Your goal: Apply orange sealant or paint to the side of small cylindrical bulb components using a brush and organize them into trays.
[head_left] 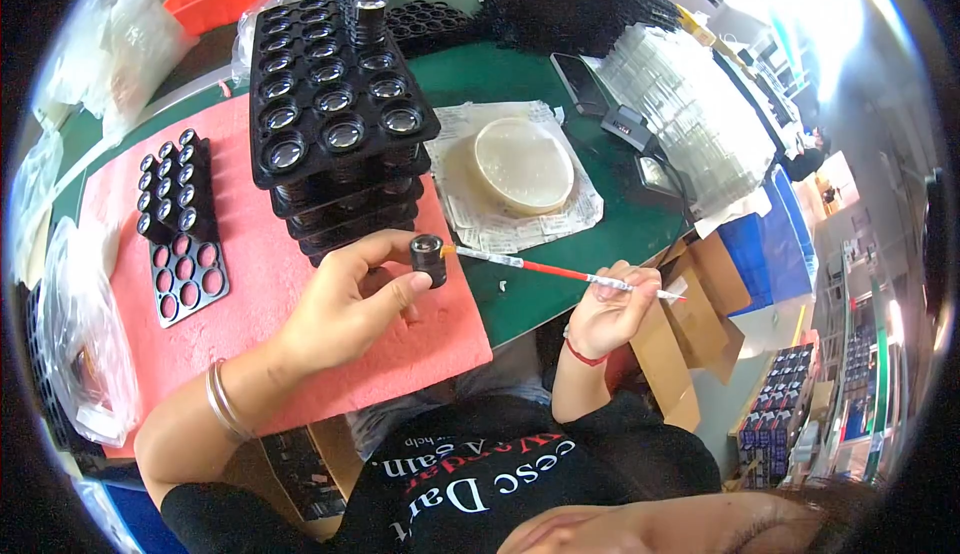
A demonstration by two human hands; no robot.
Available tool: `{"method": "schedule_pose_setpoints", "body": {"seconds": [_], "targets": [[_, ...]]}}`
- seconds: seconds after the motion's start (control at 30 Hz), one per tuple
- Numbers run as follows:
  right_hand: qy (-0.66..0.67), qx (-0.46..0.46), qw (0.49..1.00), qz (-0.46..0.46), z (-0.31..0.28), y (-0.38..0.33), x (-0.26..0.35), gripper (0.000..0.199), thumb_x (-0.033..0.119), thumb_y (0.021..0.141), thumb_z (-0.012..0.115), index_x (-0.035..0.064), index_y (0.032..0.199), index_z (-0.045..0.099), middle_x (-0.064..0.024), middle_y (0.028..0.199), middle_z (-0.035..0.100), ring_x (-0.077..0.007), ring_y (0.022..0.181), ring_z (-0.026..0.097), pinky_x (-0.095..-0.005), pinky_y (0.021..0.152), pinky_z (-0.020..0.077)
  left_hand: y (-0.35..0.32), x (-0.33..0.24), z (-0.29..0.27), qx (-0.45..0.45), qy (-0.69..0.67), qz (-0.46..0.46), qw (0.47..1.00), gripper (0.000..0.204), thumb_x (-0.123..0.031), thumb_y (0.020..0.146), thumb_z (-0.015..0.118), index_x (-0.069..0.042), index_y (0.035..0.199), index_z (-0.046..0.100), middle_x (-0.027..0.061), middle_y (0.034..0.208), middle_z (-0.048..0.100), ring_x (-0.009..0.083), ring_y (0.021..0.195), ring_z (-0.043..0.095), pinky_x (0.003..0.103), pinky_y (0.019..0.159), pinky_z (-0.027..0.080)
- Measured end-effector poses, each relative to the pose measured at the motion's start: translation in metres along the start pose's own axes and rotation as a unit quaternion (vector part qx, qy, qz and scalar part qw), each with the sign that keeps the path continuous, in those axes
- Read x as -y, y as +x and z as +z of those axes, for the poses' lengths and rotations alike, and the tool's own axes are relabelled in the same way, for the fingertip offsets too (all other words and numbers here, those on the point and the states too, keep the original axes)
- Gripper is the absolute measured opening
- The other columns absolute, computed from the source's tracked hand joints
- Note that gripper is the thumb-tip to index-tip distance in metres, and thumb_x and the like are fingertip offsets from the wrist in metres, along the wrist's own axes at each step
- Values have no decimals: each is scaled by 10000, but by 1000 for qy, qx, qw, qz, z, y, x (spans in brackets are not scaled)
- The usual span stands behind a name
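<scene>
My left hand (345, 299) pinches a short black cylindrical lens barrel (430, 269) upright between thumb and fingers, its glass end facing up. Between the fingers of my right hand (615, 312) is a thin brush (545, 269) with a red and white handle. Its tip reaches the upper rim of the barrel; whether it touches I cannot tell. Just beyond my left hand rises a stack of black trays (350, 166), the top one filled with rows of lenses. A round pale dish (525, 164) sits on printed paper (455, 199) beyond the brush.
A pink foam mat (250, 244) covers the table's left part. On it, a perforated black holder (190, 299) stands with several lens barrels in its far portion. A phone (578, 84), clear plastic trays (690, 104) and an open cardboard box (690, 329) are at the right.
</scene>
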State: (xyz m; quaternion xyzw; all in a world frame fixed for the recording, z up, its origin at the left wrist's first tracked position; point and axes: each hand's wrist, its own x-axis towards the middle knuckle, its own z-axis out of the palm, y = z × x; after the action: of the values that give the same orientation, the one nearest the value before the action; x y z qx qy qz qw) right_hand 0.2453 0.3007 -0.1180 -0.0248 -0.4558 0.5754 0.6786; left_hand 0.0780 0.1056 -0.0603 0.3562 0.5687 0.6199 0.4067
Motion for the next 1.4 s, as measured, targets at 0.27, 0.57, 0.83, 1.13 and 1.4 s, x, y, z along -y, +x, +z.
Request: {"method": "schedule_pose_setpoints", "body": {"seconds": [0.27, 0.57, 0.83, 1.13, 1.4], "targets": [[36, -26, 999, -15, 7, -1, 4, 299, 289, 906, 410, 73, 701, 385, -4, 560, 331, -83, 466, 329, -195, 412, 283, -12, -8, -1, -8, 233, 107, 967, 290, -147, 757, 610, -36, 1018, 550, 45, 731, 595, 96, 599, 572, 253, 531, 476], [-3, -6, 1000, -16, -4, 3, 4, 307, 306, 913, 384, 97, 689, 369, 18, 520, 314, -66, 472, 307, -183, 436, 235, -52, -77, -38, -36, 458, 213, 862, 298, -37, 615, 651, -94, 904, 605, 30, 729, 611, 133, 638, 611, 242, 542, 469], [33, -27, 999, 8, 6, 0, 4, 300, 306, 914, 387, 99, 698, 371, 11, 539, 324, -71, 476, 294, -192, 434, 226, -86, -72, -122, -419, 520, 75, 741, 254, -115, 672, 659, -23, 893, 575, 19, 751, 552, 111, 677, 488, 256, 587, 394], [37, 29, 999, 9, -3, 0, 1, 263, 277, 910, 412, 94, 722, 428, 17, 551, 323, -74, 517, 307, -190, 466, 235, -91, -57, -132, -392, 539, -35, 744, 245, -125, 644, 676, 5, 836, 597, 136, 679, 595, 223, 604, 575, 320, 567, 433], [48, 28, 998, 6, -5, 0, 0, 259, 269, 913, 403, 90, 728, 434, 17, 547, 318, -70, 508, 297, -186, 461, 227, -77, -56, -123, -340, 581, -224, 705, 230, -216, 661, 666, -14, 750, 602, 135, 678, 619, 289, 647, 606, 346, 599, 468]]}}
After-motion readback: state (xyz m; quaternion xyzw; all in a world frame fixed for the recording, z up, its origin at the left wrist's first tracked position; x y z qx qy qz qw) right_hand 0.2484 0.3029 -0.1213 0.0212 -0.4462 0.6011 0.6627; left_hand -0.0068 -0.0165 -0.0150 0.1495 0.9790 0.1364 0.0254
